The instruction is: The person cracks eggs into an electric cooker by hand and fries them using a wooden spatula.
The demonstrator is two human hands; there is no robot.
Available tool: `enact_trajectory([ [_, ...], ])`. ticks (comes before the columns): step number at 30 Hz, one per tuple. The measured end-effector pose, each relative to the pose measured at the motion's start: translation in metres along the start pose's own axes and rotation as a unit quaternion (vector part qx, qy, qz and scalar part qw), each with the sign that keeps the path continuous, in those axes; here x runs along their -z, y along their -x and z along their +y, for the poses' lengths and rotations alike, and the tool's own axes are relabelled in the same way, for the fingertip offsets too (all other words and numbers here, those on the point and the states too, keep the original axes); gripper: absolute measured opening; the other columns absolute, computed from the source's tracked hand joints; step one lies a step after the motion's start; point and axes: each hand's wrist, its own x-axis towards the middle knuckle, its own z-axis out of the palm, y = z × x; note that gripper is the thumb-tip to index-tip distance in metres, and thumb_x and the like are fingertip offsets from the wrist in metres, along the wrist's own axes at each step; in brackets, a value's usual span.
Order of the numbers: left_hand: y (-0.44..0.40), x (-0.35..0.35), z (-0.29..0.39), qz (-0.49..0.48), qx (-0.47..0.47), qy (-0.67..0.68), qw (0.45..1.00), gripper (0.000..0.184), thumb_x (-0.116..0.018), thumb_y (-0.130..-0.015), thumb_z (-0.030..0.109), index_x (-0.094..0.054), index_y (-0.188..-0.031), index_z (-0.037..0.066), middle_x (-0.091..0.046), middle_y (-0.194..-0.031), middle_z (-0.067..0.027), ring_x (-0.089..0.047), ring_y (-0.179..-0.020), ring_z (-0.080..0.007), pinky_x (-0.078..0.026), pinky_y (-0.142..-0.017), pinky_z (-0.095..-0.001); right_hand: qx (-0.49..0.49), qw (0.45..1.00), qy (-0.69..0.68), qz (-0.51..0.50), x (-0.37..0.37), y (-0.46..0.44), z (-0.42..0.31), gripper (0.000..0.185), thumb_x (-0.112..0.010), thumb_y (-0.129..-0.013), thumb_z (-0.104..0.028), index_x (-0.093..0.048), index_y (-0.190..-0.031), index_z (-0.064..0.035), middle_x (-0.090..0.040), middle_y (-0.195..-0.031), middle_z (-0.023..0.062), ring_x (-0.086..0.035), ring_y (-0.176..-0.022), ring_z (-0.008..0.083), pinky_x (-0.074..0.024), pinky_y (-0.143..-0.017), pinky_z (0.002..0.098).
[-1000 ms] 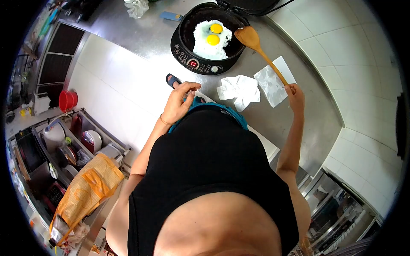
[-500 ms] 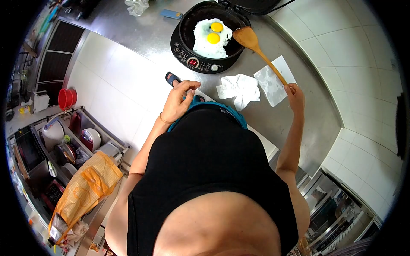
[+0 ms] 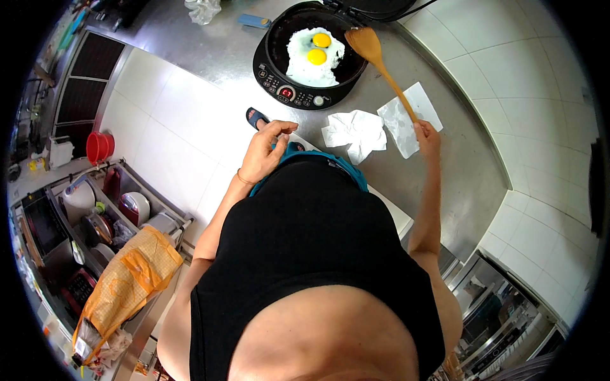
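My right hand [image 3: 429, 138] is closed round the handle end of a wooden spatula [image 3: 366, 46]. Its broad blade lies over the right rim of a round black electric griddle [image 3: 305, 93] with a lit control panel. Two fried eggs [image 3: 316, 68], yolks up and whites joined, lie in the griddle, just left of the blade. My left hand [image 3: 268, 149] hangs before my body with its fingers loosely bent, thumb apart, and nothing in it. A crumpled white paper towel [image 3: 356, 134] and a flat, damp-looking white sheet [image 3: 405, 127] rest on the counter near my right hand.
The steel counter [image 3: 467, 190] runs along a white tiled wall [image 3: 527, 82]. Behind the griddle its raised lid [image 3: 381, 5] stands with a cord. A blue-handled item [image 3: 254, 21] and a clear plastic bag [image 3: 203, 10] lie left. A cluttered rack [image 3: 171, 209] stands at my left.
My right hand has shifted a little left, and the spatula's blade has moved up and slightly right, further onto the griddle's rim. My left hand and the eggs stay put.
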Motion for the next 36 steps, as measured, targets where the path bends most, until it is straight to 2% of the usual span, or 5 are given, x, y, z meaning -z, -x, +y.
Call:
enact_trajectory([
  [3, -0.001, -0.003, -0.003, 0.011, -0.024, -0.011, 1.000, 0.024, -0.046, -0.087, 0.002, -0.059, -0.107, 0.001, -0.061, -0.100, -0.0129, -0.059, -0.086, -0.0227, -0.047, -0.078, -0.0322, -0.042, 0.993, -0.109, -0.028, -0.034, 0.012, -0.013, 0.025, -0.054, -0.091, -0.026, -0.063, -0.090, -0.0023, -0.047, -0.059, -0.0057, -0.039, -0.052, 0.0027, -0.0310, -0.047, 0.0188],
  [7, -0.003, -0.002, 0.001, -0.002, -0.007, -0.013, 1.000, 0.023, -0.047, -0.086, 0.003, -0.059, -0.106, -0.001, -0.061, -0.102, -0.0133, -0.059, -0.095, -0.0223, -0.045, -0.088, -0.0336, -0.052, 0.949, -0.309, -0.034, -0.102, 0.024, -0.009, 0.024, -0.050, -0.092, -0.023, -0.061, -0.094, -0.0018, -0.044, -0.061, -0.0061, -0.037, -0.052, 0.0023, -0.0297, -0.045, 0.0182],
  [13, -0.009, 0.000, 0.000, 0.002, -0.019, -0.007, 1.000, 0.023, -0.047, -0.086, 0.002, -0.059, -0.105, -0.002, -0.062, -0.100, -0.0132, -0.059, -0.092, -0.0218, -0.044, -0.086, -0.0324, -0.077, 0.914, -0.396, -0.035, -0.157, 0.027, -0.061, 0.020, -0.052, -0.092, -0.022, -0.056, -0.096, -0.0022, -0.049, -0.065, -0.0014, -0.043, -0.053, 0.0054, -0.0368, -0.049, 0.0191],
  [18, -0.013, -0.003, -0.004, 0.016, -0.009, 0.060, 0.998, 0.022, -0.046, -0.087, -0.002, -0.058, -0.105, -0.003, -0.061, -0.099, -0.0115, -0.059, -0.093, -0.0181, -0.045, -0.083, -0.0279, -0.041, 0.907, -0.410, -0.089, -0.171, 0.026, -0.089, 0.018, -0.049, -0.094, -0.023, -0.045, -0.097, -0.0053, -0.058, -0.071, 0.0061, -0.054, -0.054, 0.0111, -0.0419, -0.050, 0.0215],
  [36, -0.040, -0.033, -0.022, 0.067, 0.136, 0.409, 0.900, 0.014, -0.045, -0.092, 0.010, -0.057, -0.095, 0.004, -0.062, -0.087, -0.0058, -0.058, -0.077, -0.0123, -0.046, -0.073, -0.0256, -0.029, 0.912, -0.404, -0.068, -0.178, 0.038, -0.112, 0.014, -0.048, -0.093, -0.016, -0.044, -0.093, -0.0023, -0.050, -0.062, 0.0035, -0.047, -0.047, 0.0093, -0.0401, -0.045, 0.0221],
])
